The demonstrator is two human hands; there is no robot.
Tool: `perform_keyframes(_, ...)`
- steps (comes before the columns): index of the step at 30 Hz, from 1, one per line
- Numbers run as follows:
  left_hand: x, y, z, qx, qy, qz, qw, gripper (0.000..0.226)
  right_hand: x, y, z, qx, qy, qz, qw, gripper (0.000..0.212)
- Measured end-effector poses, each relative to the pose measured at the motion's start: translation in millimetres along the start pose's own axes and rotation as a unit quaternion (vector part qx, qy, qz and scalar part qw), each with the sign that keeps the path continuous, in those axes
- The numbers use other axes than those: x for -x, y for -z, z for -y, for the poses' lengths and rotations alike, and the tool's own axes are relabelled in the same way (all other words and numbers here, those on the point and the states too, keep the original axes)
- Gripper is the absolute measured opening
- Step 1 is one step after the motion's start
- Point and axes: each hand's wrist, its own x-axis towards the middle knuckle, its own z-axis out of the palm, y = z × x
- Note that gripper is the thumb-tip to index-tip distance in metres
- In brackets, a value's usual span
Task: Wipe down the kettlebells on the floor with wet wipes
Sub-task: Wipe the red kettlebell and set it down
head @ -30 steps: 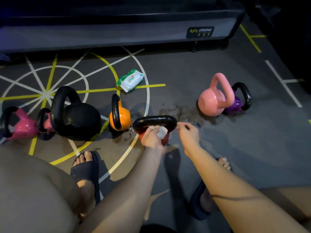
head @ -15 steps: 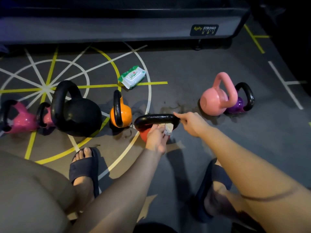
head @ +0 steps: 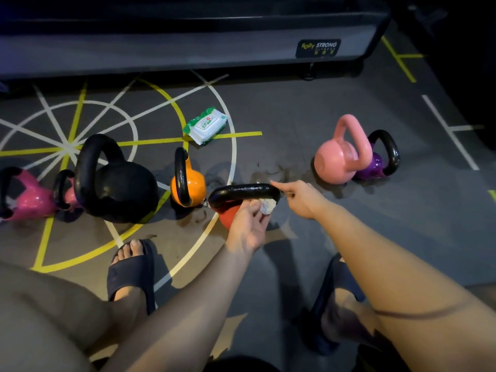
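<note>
A red kettlebell [head: 227, 215] with a black handle [head: 241, 194] stands on the floor just in front of me. My left hand [head: 248, 228] pinches a crumpled white wet wipe [head: 268, 205] and presses it against the underside of the handle near its right end. My right hand [head: 298, 197] pinches the handle's right end, index finger stretched along its top. In a row to the left stand an orange kettlebell [head: 189, 187], a large black kettlebell [head: 118, 189] and two pink ones [head: 25, 201]. To the right are a light pink kettlebell [head: 336, 163] and a purple kettlebell [head: 374, 165].
A green and white wet wipes pack [head: 206, 125] lies on the floor behind the orange kettlebell. A long dark equipment base [head: 188, 52] runs along the back. My feet in dark slippers [head: 131, 269] stand close on either side of my arms. The floor has yellow and white lines.
My right hand has moved up from the near side to the handle's right end. My left hand has slid the wipe to the right under the handle.
</note>
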Motion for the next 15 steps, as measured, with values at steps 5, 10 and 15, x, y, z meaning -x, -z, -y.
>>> perform_keyframes(5,9.0,3.8,-1.0,0.057,-0.041,-0.026,0.997,0.040,1.2,-8.7,-3.0,-0.013,-0.010,-0.001,1.000,0.068)
perform_keyframes(10,2.2,-5.4,7.2,0.052,-0.060,-0.012,0.997,0.044,-0.1,-11.6,-5.3,-0.030,-0.006,-0.009,0.999,0.068)
perform_keyframes(15,-10.5,-9.8,21.4,-0.030,-0.059,0.017,0.998,0.054,-4.5,-14.7,-14.8,-0.076,-0.004,-0.012,0.997,0.068)
